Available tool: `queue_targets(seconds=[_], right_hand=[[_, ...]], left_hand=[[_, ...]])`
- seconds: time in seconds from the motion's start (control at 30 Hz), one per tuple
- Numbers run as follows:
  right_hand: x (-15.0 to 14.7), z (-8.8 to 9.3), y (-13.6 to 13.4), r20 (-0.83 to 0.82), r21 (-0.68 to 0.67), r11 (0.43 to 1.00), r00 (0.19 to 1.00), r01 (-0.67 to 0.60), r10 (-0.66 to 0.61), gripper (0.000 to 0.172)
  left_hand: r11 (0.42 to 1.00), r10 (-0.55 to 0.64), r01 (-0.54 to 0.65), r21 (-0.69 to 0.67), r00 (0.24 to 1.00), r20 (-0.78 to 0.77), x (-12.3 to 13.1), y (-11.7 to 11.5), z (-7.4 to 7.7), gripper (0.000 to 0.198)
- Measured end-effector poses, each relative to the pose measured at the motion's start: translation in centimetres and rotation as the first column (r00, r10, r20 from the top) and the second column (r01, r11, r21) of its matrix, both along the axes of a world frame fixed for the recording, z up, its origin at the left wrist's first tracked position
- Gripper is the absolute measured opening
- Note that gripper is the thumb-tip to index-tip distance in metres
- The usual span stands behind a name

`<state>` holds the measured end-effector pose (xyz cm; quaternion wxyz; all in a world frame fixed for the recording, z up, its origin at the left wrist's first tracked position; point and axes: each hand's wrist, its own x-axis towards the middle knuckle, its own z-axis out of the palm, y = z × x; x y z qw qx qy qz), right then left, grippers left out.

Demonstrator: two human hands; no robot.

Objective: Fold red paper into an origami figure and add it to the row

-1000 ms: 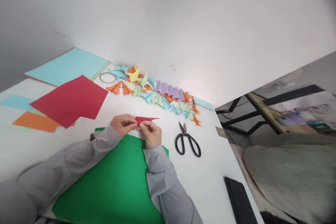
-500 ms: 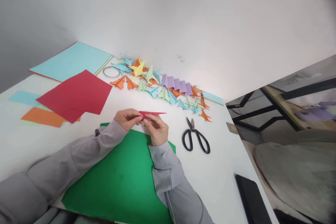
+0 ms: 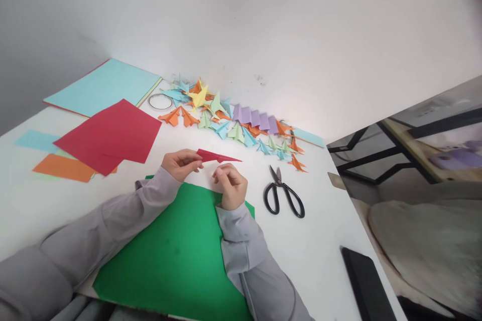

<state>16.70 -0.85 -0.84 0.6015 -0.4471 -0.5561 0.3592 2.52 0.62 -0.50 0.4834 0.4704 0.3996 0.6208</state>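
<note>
A small red folded paper (image 3: pixel 216 156), long and pointed toward the right, is pinched at its left end by my left hand (image 3: pixel 182 164). My right hand (image 3: pixel 231 184) hovers just below the point of the folded paper, apart from it, with fingers curled together; whether anything tiny is between them I cannot make out. Beneath my forearms lies a large green sheet (image 3: pixel 173 251). To the right of my right hand rest black-handled scissors (image 3: pixel 280 190), blades slightly apart.
Red paper (image 3: pixel 109 135) overlaps orange (image 3: pixel 64 167) and blue strips on the left. Behind it sits a stack of sheets (image 3: pixel 105 85). Several folded paper shapes (image 3: pixel 214 105) line the wall beside a metal ring (image 3: pixel 160 101). A black flat object (image 3: pixel 367 281) lies at the right edge.
My right hand has let go of the red folded paper and drawn slightly right and down. My left hand still holds it, now raised a little and showing more of its surface.
</note>
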Motion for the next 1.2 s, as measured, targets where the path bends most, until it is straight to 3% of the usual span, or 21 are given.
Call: queue_targets(seconds=[0.07, 0.13, 0.23, 0.37, 0.6, 0.8, 0.93, 1.2], right_hand=[[0.2, 0.1, 0.0, -0.009, 0.099, 0.97, 0.975, 0.224, -0.224, 0.02], [0.4, 0.1, 0.0, -0.061, 0.095, 0.934, 0.938, 0.345, -0.34, 0.018], [0.4, -0.1, 0.2, -0.072, -0.061, 0.988, 0.987, 0.142, -0.146, 0.021], [0.1, -0.6, 0.2, -0.017, -0.177, 0.981, 0.997, -0.081, 0.079, 0.019], [0.2, -0.6, 0.1, -0.011, -0.271, 0.955, 0.992, -0.125, 0.127, 0.017], [-0.1, -1.0, -0.4, 0.029, -0.26, 0.934, 0.965, -0.244, 0.26, 0.021], [-0.4, -0.9, -0.3, -0.089, -0.244, 0.91, 0.942, -0.337, 0.325, 0.026], [-0.3, -0.2, 0.0, -0.201, -0.302, 0.881, 0.928, -0.363, 0.314, 0.031]], left_hand=[[0.998, 0.043, -0.044, -0.044, 0.998, -0.035, -0.4, 0.2, 0.4, 0.012], [0.996, 0.064, -0.068, -0.055, 0.996, -0.068, -0.6, 0.4, 0.5, 0.014], [0.997, 0.072, -0.076, -0.019, 0.988, -0.136, -0.6, 0.4, 0.3, 0.018], [0.999, 0.023, -0.012, 0.041, 0.962, -0.272, -0.4, 0.1, 0.0, 0.016], [0.997, -0.075, 0.072, -0.04, 0.993, -0.089, -0.2, 0.1, -0.3, 0.03], [0.992, -0.092, 0.073, -0.107, 0.978, -0.189, 0.0, -0.3, 0.5, 0.017], [0.973, -0.167, 0.138, -0.187, 0.975, -0.145, -0.1, -0.2, 0.5, 0.023], [0.944, -0.235, 0.233, -0.233, 0.972, 0.02, 0.0, -0.1, 0.9, 0.037]])
